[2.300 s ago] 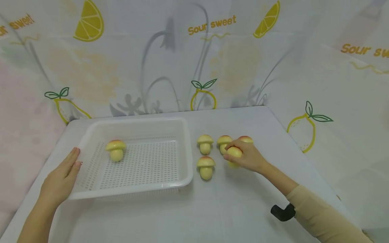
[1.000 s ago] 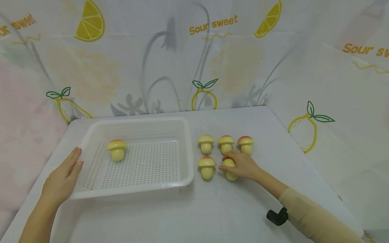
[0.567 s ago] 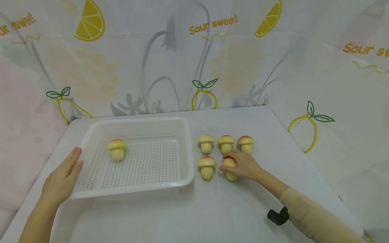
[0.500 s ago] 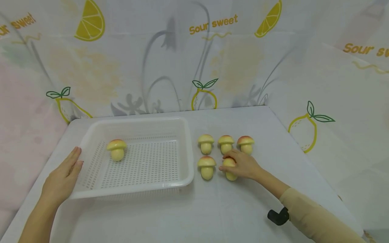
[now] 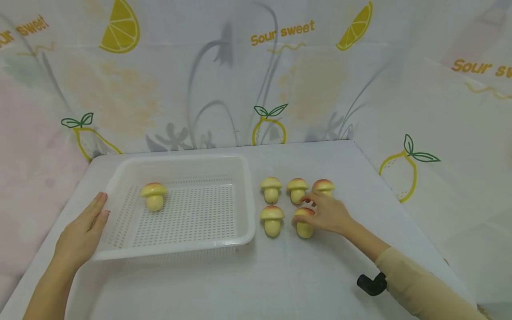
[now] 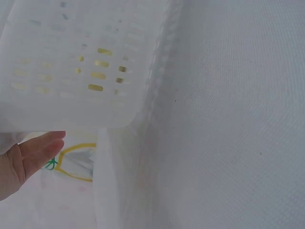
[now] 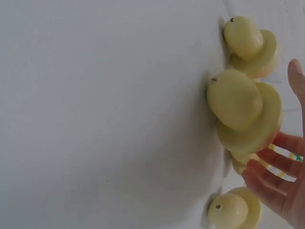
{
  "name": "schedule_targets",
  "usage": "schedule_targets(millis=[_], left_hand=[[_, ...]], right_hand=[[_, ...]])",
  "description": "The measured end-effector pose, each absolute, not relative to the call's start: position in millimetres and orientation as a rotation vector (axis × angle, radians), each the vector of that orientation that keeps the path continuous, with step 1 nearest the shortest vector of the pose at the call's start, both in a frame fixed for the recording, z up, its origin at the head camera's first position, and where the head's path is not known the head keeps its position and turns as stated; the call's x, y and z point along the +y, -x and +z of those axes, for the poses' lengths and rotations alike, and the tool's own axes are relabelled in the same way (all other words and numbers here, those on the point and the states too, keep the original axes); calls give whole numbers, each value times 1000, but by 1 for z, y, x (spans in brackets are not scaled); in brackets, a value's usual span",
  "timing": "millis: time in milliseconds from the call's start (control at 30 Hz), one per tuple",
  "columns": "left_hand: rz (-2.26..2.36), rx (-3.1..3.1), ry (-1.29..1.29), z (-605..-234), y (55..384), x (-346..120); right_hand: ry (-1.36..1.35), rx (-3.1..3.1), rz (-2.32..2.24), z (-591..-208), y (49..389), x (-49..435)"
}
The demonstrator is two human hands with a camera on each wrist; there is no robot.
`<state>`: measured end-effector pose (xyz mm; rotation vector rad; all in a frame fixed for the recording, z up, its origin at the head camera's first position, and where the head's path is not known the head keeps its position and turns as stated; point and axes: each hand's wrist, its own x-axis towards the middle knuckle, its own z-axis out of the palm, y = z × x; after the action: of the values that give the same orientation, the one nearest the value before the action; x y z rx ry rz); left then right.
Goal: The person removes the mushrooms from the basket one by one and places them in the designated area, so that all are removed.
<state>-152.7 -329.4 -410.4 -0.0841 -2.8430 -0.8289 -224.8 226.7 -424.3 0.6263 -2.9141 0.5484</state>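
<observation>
My left hand [image 5: 79,238] lies against the left rim of a white plastic basket [image 5: 174,252], its fingers straight. One yellow toy mushroom [image 5: 154,202] with a reddish cap top lies inside the basket. Over the table, my right hand [image 5: 330,213] is spread around the front-right toy mushroom [image 5: 305,230], thumb and fingers apart. In the right wrist view a gap shows between the thumb and that mushroom [image 7: 236,100], and the fingers are beside its cap; whether they touch it I cannot tell.
Left of the right hand lies another toy mushroom [image 5: 272,222]. A back row holds three more: left [image 5: 270,190], middle [image 5: 298,190] and right [image 5: 323,186], the last partly hidden by the hand. A lemon-printed cloth [image 5: 224,89] hangs behind the white table [image 5: 192,289].
The right hand brought its mushroom down and leftward to the table in front of the back row. Since then its fingers have spread and it has drawn slightly right. The left hand stays put.
</observation>
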Motion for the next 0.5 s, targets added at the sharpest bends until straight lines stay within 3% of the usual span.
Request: schedule_targets(millis=[500], left_hand=[[-840, -2837, 116, -411, 152, -331]], right_hand=[[-893, -2523, 717, -381, 236, 201]])
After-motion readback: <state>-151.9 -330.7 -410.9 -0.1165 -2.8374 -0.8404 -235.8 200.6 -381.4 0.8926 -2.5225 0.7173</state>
